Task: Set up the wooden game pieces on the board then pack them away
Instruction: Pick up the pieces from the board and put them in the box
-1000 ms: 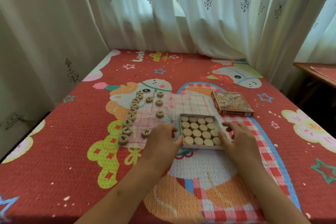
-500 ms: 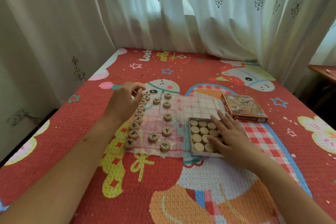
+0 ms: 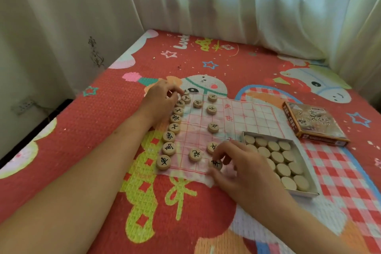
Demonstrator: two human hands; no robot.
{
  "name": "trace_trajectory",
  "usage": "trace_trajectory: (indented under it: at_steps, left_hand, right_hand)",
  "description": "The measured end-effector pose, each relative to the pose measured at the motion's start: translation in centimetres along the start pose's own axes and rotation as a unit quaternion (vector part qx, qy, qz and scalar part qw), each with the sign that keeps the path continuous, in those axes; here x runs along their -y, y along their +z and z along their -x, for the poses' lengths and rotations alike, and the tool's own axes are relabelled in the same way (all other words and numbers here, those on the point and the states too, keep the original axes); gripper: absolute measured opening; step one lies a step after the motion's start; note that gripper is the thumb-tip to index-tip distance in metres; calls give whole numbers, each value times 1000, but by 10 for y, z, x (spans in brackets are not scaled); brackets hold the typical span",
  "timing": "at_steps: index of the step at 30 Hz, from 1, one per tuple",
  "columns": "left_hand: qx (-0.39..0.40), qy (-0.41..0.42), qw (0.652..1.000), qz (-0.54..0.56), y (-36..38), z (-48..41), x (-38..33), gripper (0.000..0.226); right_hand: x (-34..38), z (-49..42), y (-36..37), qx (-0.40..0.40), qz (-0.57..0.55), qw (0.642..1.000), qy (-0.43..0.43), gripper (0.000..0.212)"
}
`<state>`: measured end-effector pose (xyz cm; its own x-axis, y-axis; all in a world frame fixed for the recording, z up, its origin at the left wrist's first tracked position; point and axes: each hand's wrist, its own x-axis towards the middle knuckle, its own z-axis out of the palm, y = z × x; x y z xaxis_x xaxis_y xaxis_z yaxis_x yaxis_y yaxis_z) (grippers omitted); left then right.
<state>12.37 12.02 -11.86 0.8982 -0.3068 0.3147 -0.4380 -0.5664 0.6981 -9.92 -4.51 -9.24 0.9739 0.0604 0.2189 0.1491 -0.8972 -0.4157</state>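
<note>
The right hand pinched a black-lettered wooden disc between thumb and fingertips at lower centre of the frame, on the near edge of the paper board. The disc lay flat at the hand's left side. Just right of it was the open box tray, which sat on the board's right half, packed with face-down discs. The right hand was plainly the nearer one to both.

The left hand was left of centre, its fingers curled at the far end of the column of discs along the board's left edge; whether it gripped one could not be told. The box lid lay at the right, near the tray.

Everything rested on a soft red cartoon-print mat, probably yielding under a press, with white curtains close behind.
</note>
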Motion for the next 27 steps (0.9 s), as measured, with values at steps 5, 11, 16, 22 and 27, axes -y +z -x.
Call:
trace_trajectory:
  at_steps: [5, 11, 16, 22, 27]
  left_hand:
    - [-13, 2, 1000, 9, 2, -8, 7, 21]
    - [-23, 4, 999, 28, 2, -9, 10, 20]
    - [-28, 5, 999, 34, 3, -10, 11, 20]
    - [-28, 5, 998, 53, 1, -9, 12, 21]
    - [-32, 4, 998, 54, 0, -9, 12, 21]
  right_hand:
    - [-8, -27, 1, -11, 24, 1000, 12, 20]
    - [-23, -68, -1, -87, -25, 996, 21, 21]
    - [-31, -95, 7, -38, -51, 997, 46, 23]
    - [-45, -142, 7, -42, -31, 998, 33, 30]
    - [-58, -172, 10, -109, -49, 993, 22, 32]
